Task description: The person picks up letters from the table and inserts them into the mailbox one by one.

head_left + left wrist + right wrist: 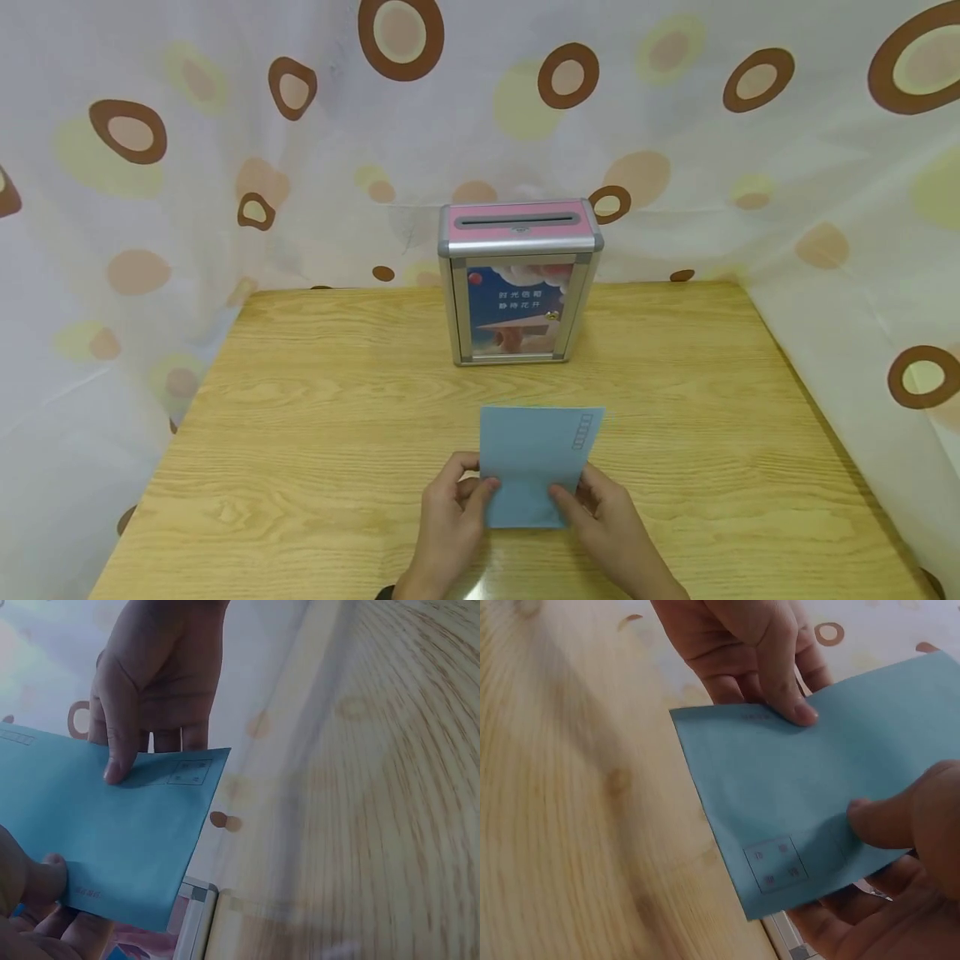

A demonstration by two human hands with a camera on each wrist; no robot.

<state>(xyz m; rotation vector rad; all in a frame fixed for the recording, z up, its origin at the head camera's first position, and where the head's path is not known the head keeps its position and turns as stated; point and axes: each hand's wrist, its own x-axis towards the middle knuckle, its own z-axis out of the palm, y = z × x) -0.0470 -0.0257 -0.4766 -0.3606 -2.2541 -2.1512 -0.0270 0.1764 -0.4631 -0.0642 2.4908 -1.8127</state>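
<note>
A light blue envelope is held up above the near part of the table, printed with a row of small boxes in one corner. My left hand pinches its left edge, thumb on the face turned to me and fingers behind. On the opposite edge my right hand grips it the same way. In the right wrist view the envelope shows a printed square near a corner, by the right thumb. Beyond the hands stands an upright letter box with a silver frame, pink top and a slot.
The wood-grain table reaches back to a pale curtain with brown and yellow circle patterns, which also hangs along both sides. A small lock sits on the letter box's picture front.
</note>
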